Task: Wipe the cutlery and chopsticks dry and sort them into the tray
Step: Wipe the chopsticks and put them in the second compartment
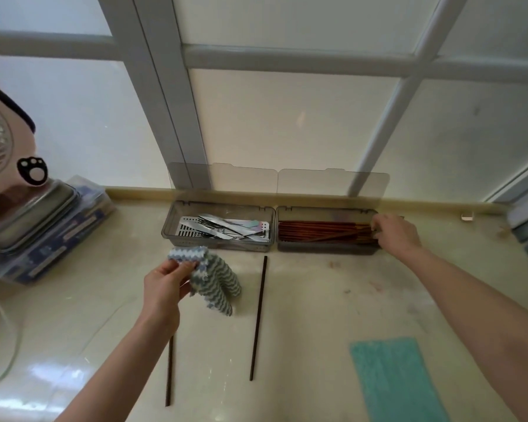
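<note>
Two grey see-through trays stand against the window with their lids up. The left tray (169, 220) holds several pieces of metal cutlery (229, 228). The right tray (326, 249) holds several reddish-brown chopsticks (320, 231). My right hand (393, 231) rests at that tray's right end, fingers closed on the ends of the chopsticks. My left hand (162, 287) pinches a blue-and-white zigzag cloth (214, 278) that hangs down to the counter. Two dark chopsticks lie loose on the counter: one (258, 318) in the middle, the other (169, 371) partly under my left forearm.
A teal cloth (393, 379) lies flat at the front right. At the left stand a pink fan (0, 141) and a metal tin on stacked plastic boxes (52, 236). A window frame (177, 117) rises behind the trays.
</note>
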Demonstrator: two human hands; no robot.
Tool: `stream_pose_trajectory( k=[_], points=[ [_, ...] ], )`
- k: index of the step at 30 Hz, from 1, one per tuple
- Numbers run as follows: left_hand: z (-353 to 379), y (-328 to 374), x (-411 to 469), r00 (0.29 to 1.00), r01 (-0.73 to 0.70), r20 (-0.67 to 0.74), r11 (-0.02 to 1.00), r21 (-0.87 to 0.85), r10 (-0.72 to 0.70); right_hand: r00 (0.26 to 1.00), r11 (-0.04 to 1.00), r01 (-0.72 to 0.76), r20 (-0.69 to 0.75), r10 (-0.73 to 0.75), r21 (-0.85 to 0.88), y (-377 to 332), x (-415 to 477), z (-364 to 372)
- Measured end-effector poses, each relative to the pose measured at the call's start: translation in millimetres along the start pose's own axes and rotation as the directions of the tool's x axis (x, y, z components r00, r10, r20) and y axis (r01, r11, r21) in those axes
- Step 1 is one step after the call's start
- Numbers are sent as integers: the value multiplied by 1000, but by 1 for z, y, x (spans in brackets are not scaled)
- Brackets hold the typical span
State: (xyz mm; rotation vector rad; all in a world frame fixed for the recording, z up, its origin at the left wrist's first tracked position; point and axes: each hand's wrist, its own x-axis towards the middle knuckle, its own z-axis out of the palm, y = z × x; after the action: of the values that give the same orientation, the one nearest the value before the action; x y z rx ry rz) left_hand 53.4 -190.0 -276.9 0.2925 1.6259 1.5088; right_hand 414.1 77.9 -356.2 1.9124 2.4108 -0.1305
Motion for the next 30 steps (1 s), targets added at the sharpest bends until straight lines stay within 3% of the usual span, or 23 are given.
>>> stream_pose_trajectory(
  k=[4, 10, 11, 13, 15, 16, 18, 20, 21, 25, 28, 30],
  points=[
    [-2, 1, -2, 1000, -5, -12, 1000, 3, 5, 972, 980, 196, 141, -189, -43, -24, 5, 16],
    [-13, 13, -3, 998, -35, -50, 999, -22, 34, 983, 992, 121, 141, -118, -14, -48, 9, 19],
    [-16, 15, -4, 998, -44, -56, 999, -32, 42, 987, 994, 107, 123, -103, -25, -53, 7, 18],
    [-21, 17, -4, 996, -59, -65, 997, -58, 55, 986, 988, 148, -77, -145, 39, -65, 0, 17],
    [-26, 19, -5, 994, -74, -85, 993, -92, 66, 890, 916, 371, -338, -306, 149, -91, -17, 17],
    [-30, 20, -6, 993, -81, -99, 991, -110, 71, 812, 840, 521, -392, -432, 154, -109, -29, 19],
    [-36, 21, -7, 989, -99, -124, 983, -152, 80, 639, 641, 762, -272, -720, 93, -143, -57, 33],
    [-45, 25, -9, 983, -132, -150, 970, -204, 102, 496, 496, 867, 14, -868, 46, -173, -80, 56],
    [-50, 28, -9, 980, -151, -162, 964, -221, 116, 464, 468, 883, 107, -880, 24, -184, -87, 66],
    [-72, 39, -9, 968, -216, -184, 943, -251, 173, 509, 528, 848, 215, -833, 39, -214, -85, 71],
    [-92, 44, -9, 958, -247, -207, 933, -263, 196, 365, 373, 928, 228, -903, -11, -239, -82, 66],
    [-105, 46, -9, 954, -253, -228, 929, -271, 193, 319, 331, 943, 232, -919, 18, -263, -92, 67]
  ],
)
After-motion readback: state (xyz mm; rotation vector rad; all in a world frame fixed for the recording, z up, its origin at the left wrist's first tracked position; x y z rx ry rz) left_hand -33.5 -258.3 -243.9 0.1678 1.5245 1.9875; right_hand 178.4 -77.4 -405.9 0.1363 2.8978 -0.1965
